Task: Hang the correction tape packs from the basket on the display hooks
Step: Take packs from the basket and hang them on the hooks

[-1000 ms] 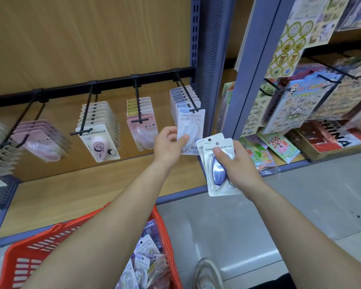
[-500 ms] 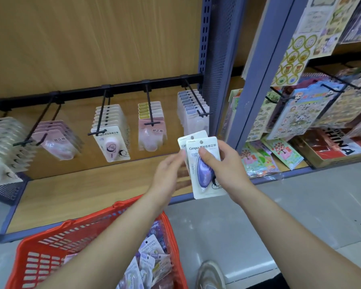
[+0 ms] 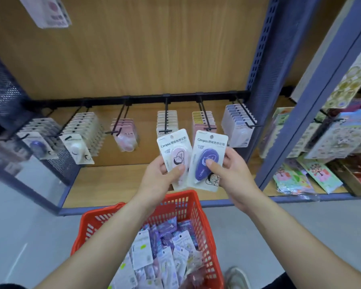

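Glossy plastic-fronted packs (image 3: 207, 161), red plastic basket (image 3: 205, 217), matt black metal hooks (image 3: 166, 115), wood-grain panel (image 3: 154, 49)

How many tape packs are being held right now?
2: the pink pack in the left hand, the purple pack in the right hand. More may hide behind them.

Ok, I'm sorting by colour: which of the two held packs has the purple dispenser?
The purple pack gripped by the right hand; the pink pack in the left hand holds a pale pink dispenser instead.
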Tool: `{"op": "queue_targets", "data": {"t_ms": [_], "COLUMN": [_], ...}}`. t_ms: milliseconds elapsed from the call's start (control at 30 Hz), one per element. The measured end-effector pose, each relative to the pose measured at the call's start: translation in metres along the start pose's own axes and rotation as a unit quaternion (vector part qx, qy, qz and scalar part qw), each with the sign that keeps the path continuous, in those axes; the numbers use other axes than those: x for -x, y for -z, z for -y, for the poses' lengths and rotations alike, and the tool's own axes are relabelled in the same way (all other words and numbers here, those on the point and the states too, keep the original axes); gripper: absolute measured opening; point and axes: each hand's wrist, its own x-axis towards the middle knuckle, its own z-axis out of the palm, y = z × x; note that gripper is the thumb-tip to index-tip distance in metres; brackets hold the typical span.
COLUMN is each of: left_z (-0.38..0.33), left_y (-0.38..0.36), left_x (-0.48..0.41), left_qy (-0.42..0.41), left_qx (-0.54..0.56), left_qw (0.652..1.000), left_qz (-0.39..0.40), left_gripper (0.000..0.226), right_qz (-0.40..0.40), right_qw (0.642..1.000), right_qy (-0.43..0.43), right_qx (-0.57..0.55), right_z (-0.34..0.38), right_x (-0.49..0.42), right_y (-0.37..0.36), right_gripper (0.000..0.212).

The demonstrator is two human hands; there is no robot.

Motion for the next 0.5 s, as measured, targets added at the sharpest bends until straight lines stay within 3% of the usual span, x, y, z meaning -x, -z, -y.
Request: {"op": "queue_targets", "data": {"t_ms": [500], "left_z": [0.039], "left_y": [0.189], "left_x": [0.034], "left_qy": [0.047], "left_qx": [-0.099], "left_qw": [0.986], "left_qz": [-0.123], "left_gripper": [0.025], "right_qz": [0.027], "right_qw": [0.993], "right_qy": [-0.051], "right_qx": [0.105], "right_z": [-0.054], "right_x": [-0.026], "right_y": [-0.111], "right_gripper": [0.01]}}
